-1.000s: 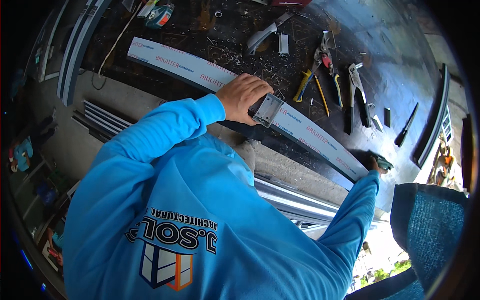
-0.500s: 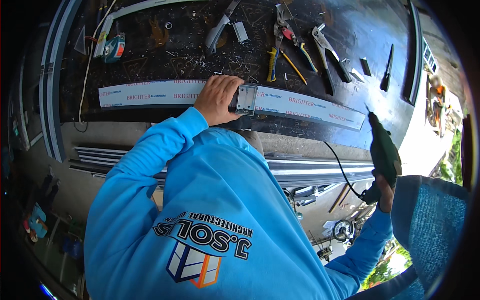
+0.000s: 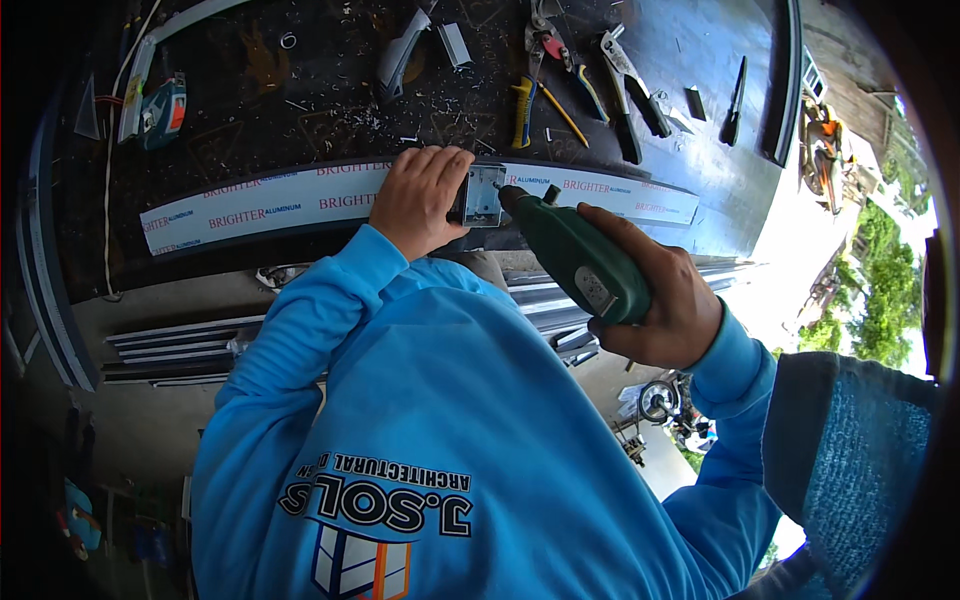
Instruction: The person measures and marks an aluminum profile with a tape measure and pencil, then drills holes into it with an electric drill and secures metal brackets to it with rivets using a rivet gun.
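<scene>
My left hand (image 3: pixel 424 198) is closed on the left side of a short, box-like metal piece (image 3: pixel 486 203), pressing it against a long aluminum strip (image 3: pixel 250 212) covered in white printed film. From the right, my right hand (image 3: pixel 672 297) grips a green power drill (image 3: pixel 575 255). The drill's nose is at the right edge of the metal piece, its bit pointing into the open side. Whether the bit touches the metal I cannot tell.
Beyond the strip on the dark worktable (image 3: pixel 330 60) lie snips (image 3: pixel 540 60), a yellow pencil (image 3: pixel 565 115), locking pliers (image 3: pixel 630 90), a black slim tool (image 3: pixel 735 100) and a tape measure (image 3: pixel 163 112). Metal shavings are scattered around. Long profiles (image 3: pixel 180 345) lie below the table's near edge.
My right hand has swung the drill in from the far right, up to the metal piece. My left hand keeps its hold. The whole view has shifted slightly.
</scene>
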Tool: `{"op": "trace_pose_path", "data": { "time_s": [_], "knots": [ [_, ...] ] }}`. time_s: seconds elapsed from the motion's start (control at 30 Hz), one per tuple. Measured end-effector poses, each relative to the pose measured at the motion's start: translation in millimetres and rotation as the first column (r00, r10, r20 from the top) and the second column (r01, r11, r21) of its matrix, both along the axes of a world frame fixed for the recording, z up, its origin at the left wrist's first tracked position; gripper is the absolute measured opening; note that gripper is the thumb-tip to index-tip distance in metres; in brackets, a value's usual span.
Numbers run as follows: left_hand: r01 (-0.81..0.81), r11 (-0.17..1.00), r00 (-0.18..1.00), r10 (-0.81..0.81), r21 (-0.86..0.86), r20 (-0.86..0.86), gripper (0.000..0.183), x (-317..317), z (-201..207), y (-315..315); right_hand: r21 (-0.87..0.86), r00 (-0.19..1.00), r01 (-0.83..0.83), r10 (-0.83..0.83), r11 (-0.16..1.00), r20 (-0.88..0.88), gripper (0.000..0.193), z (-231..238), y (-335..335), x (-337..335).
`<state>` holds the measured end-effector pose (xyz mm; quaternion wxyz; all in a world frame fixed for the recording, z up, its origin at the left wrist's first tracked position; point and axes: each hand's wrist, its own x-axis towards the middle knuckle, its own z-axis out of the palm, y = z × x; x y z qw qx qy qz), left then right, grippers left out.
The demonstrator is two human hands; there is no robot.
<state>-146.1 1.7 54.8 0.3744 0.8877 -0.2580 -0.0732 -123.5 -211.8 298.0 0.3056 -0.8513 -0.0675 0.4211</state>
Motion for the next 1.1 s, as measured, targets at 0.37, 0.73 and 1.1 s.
{"op": "trace_pose_path", "data": {
  "time_s": [0.37, 0.73, 1.1],
  "knots": [
    [0.021, 1.000, 1.000, -0.021, -0.011, -0.003, 0.090, 1, -5, 0, -0.118, 0.990, -0.124, 0.131, 0.985, 0.049, 0.089, 4, 26, 4],
    [0.036, 0.999, 0.998, -0.034, 0.040, -0.050, 0.088, 4, 0, -4, -0.290, 0.955, -0.296, 0.276, 0.910, -0.109, 0.089, 4, 42, 29],
    [0.047, 0.995, 0.994, -0.038, 0.087, -0.098, 0.086, 7, 2, -7, -0.339, 0.918, -0.396, 0.364, 0.854, -0.157, 0.083, 3, 50, 29]
  ]
}}
